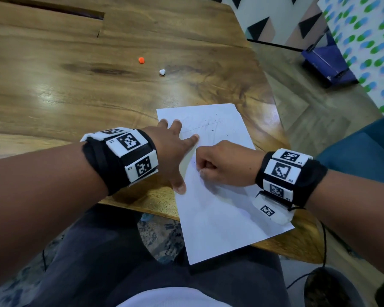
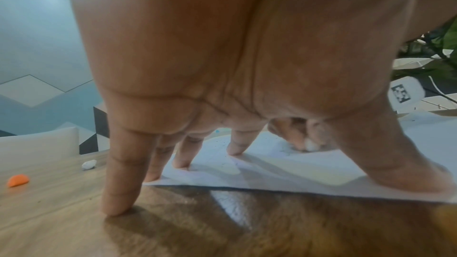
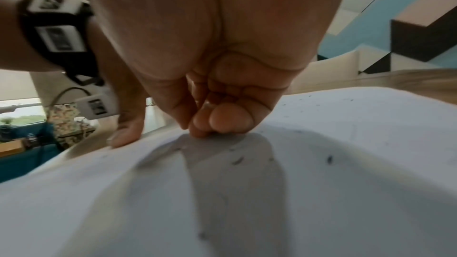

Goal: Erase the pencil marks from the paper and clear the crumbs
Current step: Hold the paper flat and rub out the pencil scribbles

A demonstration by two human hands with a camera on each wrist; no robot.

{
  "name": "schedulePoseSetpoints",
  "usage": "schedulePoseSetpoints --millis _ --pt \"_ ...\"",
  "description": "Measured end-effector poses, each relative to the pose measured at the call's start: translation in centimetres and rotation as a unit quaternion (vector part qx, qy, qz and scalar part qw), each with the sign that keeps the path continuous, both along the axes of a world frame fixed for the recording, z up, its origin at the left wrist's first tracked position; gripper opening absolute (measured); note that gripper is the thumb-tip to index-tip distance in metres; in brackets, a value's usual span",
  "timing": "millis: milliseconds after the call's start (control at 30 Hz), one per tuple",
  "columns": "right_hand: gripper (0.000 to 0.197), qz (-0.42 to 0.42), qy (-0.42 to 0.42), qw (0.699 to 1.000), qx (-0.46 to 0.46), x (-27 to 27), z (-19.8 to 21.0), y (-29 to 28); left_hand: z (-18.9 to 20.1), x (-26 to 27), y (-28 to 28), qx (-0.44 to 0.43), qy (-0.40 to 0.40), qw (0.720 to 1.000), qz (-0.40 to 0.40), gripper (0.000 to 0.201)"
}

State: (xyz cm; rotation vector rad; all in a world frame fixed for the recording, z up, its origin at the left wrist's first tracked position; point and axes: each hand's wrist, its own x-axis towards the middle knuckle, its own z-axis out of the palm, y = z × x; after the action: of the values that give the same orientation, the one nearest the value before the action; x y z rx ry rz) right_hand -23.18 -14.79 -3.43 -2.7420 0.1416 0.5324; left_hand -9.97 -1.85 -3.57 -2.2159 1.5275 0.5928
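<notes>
White paper (image 1: 220, 196), one sheet, lies at the near edge of the wooden worktop (image 1: 64, 89), overhanging it. Left hand (image 1: 171, 151) presses it flat, fingers spread. Right hand (image 1: 222, 165) is curled tight, pinching a small white eraser (image 2: 310, 145) against the sheet. Dark crumbs (image 3: 237, 160) are scattered around; two small bits, one orange (image 1: 141, 60), one white (image 1: 162, 72), sit mid-worktop.

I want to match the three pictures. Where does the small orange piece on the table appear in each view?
Head: orange piece on the table, upper middle, left of a white piece.
Left wrist: far left, beside the same white piece.
Right wrist: not in it.
Shared landmark: the paper.
</notes>
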Motion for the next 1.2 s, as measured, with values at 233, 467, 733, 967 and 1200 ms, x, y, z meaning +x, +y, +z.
schedulePoseSetpoints --millis 233,467,733,967,1200 --pt "0.004 -0.111 -0.053 0.991 -0.05 2.1 0.3 -2.8 -0.1 0.2 0.0 0.002 0.003 1.0 -0.003 0.139" --pt "0.008 -0.046 -0.016 0.999 -0.017 -0.4 0.2 -0.2 -0.1 0.0 -0.3 0.009 0.021 1.0 0.017 0.136" --pt "0.003 -0.125 -0.035 0.991 -0.044 0.4 0.5 -2.7 -0.3 -0.6 -0.4 0.0 0.012 1.0 0.016 0.133" --pt "0.003 -0.094 -0.008 0.995 -0.019 -1.3 0.6 -1.2 0.0 -0.6 -0.2 0.007 0.014 1.0 0.026 0.142" --pt "0.004 -0.105 -0.003 0.994 0.034 -2.1 0.4 -0.8 1.4 -0.8 -1.4 0.019 -0.033 0.999 -0.013 0.131"
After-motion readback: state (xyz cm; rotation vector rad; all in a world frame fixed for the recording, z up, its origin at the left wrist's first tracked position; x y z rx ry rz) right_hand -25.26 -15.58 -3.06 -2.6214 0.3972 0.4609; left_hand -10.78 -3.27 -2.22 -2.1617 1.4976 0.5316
